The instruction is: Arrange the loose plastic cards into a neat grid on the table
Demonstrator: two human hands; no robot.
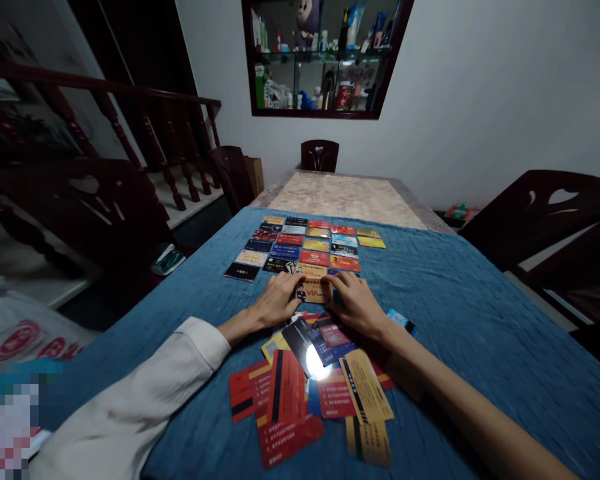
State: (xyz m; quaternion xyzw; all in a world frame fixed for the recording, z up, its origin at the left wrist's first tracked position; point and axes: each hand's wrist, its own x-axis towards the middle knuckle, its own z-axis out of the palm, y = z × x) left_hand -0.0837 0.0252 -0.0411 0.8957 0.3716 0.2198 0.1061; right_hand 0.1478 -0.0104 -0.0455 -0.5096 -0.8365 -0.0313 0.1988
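A gold VIP card lies face up at the near end of the laid-out cards, its left and right edges between my two hands. My left hand has its thumb and fingertips closed at the card's left side. At the right side, my right hand grips the opposite edge in the same way. Just beyond is another gold card, partly covered by my fingers. Several cards in rows, such as a red card, stretch away from me. Nearer to me spreads a loose pile of cards, with stripes and printed text showing.
A blue cloth covers the near part of the table, and a patterned top shows beyond it. Dark wooden chairs stand around, one a chair at the right. A bright glare hides part of the pile. A plastic bag is at the left.
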